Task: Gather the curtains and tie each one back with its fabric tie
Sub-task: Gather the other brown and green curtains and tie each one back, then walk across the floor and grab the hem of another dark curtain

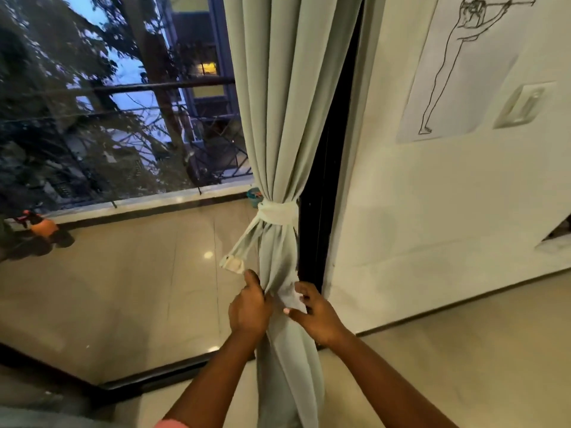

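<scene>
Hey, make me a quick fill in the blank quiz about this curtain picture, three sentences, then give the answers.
1. The tie is wrapped around the ____.
2. The drawing hangs on the ____ right of the curtain.
3. Both the left hand and right hand touch the curtain ____ the tie.

Answers: curtain; wall; below

One head-worn wide-angle view, looking forward and down from close range: the curtain (278,118) fills the centre, both forearms reach in from the near edge, window on the left, wall (432,211) on the right.
</scene>
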